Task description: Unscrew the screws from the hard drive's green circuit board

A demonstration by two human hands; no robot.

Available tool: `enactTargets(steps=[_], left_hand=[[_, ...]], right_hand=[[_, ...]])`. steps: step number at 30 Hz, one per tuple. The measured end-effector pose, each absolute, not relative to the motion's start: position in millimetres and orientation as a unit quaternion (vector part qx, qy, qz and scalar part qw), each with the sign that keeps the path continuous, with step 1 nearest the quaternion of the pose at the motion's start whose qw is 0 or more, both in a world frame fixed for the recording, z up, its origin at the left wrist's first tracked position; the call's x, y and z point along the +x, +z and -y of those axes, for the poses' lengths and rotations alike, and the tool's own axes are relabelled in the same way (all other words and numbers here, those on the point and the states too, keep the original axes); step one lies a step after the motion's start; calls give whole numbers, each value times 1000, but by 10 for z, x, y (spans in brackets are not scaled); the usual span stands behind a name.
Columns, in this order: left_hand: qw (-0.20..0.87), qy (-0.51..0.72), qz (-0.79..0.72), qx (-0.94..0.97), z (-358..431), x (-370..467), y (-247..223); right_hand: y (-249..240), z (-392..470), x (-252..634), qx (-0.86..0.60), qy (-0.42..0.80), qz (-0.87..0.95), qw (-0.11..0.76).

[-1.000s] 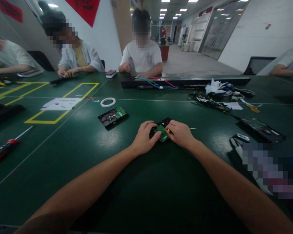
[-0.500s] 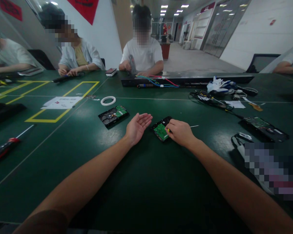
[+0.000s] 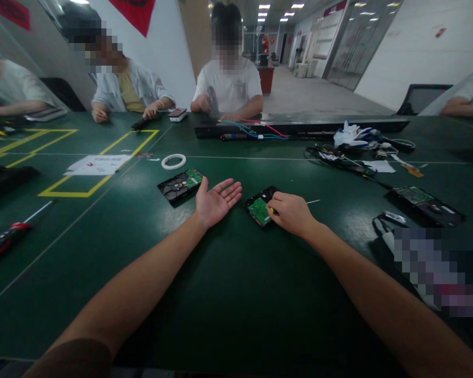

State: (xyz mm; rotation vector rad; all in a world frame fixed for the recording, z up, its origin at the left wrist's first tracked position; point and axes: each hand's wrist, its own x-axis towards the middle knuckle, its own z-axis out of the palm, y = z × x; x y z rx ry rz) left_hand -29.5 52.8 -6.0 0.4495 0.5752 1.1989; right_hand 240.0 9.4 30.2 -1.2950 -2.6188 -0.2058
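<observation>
My left hand (image 3: 217,203) is palm up with its fingers stretched out and nothing in it. It is between two hard drives, its thumb close to the left drive (image 3: 180,187). The other drive (image 3: 259,207), with its green circuit board showing, lies on the green table (image 3: 205,294). At that drive's right edge, my right hand (image 3: 289,212) is closed round a small screwdriver (image 3: 313,201). Its yellow part shows at the fingertips and a thin metal shaft sticks out to the right.
A ring of white tape (image 3: 173,161) and a paper sheet (image 3: 96,165) lie left. A red-black screwdriver (image 3: 13,236) is far left. Another drive (image 3: 425,205), cables and white gloves (image 3: 350,135) are right. Across the table, a long black bar (image 3: 311,128) lies before a seated person.
My left hand has shifted a little left and turned its palm further up. My right hand stays at the drive. A person at the far left has moved their hands apart.
</observation>
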Motion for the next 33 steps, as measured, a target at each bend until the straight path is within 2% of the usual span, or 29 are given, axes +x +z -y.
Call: enactTargets(steps=[6, 11, 14, 17, 22, 29, 33], left_hand=[[754, 557, -266, 225, -520, -274, -41], [635, 651, -327, 258, -582, -280, -69], [571, 645, -375, 342, -540, -222, -69], [506, 602, -426, 448, -450, -160, -30], [321, 459, -513, 651, -251, -92, 65], [189, 314, -445, 817, 79, 88, 197], [151, 246, -424, 858, 137, 136, 194]], right_hand=[[298, -99, 2396, -443, -71, 887, 110], [315, -98, 2391, -445, -61, 888, 104], [323, -99, 2390, -445, -61, 888, 103], [324, -102, 2395, -449, -55, 886, 105], [315, -108, 2414, -446, -60, 888, 99], [286, -122, 2431, -436, -70, 892, 99], [290, -116, 2433, -430, -73, 895, 95]])
